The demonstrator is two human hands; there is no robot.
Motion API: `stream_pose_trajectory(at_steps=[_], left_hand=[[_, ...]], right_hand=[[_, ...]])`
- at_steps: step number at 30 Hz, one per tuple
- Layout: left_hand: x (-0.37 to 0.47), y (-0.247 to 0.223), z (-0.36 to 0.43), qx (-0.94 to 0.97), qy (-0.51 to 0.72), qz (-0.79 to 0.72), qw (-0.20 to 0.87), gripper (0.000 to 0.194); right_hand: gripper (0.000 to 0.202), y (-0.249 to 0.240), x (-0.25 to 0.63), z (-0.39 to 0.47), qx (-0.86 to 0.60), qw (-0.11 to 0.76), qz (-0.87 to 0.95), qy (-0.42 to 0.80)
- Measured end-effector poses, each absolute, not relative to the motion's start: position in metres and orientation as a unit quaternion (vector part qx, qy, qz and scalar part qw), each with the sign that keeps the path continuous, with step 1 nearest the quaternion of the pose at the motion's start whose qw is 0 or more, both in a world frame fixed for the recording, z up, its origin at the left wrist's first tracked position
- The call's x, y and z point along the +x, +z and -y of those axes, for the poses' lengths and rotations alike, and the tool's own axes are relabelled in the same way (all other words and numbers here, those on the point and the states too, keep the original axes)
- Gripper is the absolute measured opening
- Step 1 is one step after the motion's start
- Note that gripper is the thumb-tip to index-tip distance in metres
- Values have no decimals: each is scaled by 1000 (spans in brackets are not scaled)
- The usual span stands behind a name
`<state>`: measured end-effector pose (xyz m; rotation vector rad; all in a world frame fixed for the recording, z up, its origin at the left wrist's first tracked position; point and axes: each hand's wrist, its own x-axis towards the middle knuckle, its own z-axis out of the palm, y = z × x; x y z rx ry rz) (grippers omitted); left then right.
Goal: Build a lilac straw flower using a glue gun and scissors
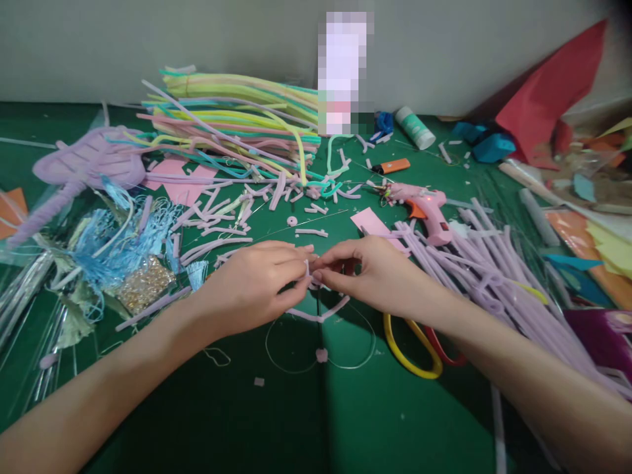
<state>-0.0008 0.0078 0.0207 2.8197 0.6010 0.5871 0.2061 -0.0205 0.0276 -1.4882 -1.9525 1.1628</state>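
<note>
My left hand and my right hand meet in the middle of the green table. Both are closed, fingertips pinched round a small lilac pipe cleaner piece, mostly hidden by the fingers. Just below them shows a lilac pipe cleaner bent into a shallow V; I cannot tell whether it joins the held piece. A thin clear loop of line curves beneath, with a small lilac tuft at its bottom. Yellow-and-red-handled scissors lie partly under my right forearm.
Behind the hands lie cut lilac pipe cleaner bits and a multicoloured pipe cleaner bundle. A pink glue gun, an orange lighter and long lilac stems are to the right. Blue tassels and a bag of gold beads lie left.
</note>
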Motion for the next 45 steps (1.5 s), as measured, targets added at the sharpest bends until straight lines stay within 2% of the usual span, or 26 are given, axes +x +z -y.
stream_pose_trajectory(at_steps=[7, 14, 19, 29, 39, 45], left_hand=[[-1, 23, -10, 950, 176, -229, 116, 23], [-1, 25, -11, 953, 175, -229, 97, 24], [-1, 26, -10, 947, 173, -244, 121, 23], [-7, 25, -15, 934, 121, -288, 174, 26], [-5, 28, -16, 926, 121, -306, 183, 24], [-4, 27, -15, 923, 143, -298, 199, 23]], right_hand=[[27, 25, 213, 11, -490, 212, 678, 506], [18, 28, 207, 9, -487, 235, 656, 527], [15, 28, 207, 16, -490, 263, 687, 468], [15, 25, 213, 28, -489, 246, 787, 284], [19, 22, 218, 29, -500, 227, 783, 292], [13, 23, 215, 28, -488, 234, 790, 290]])
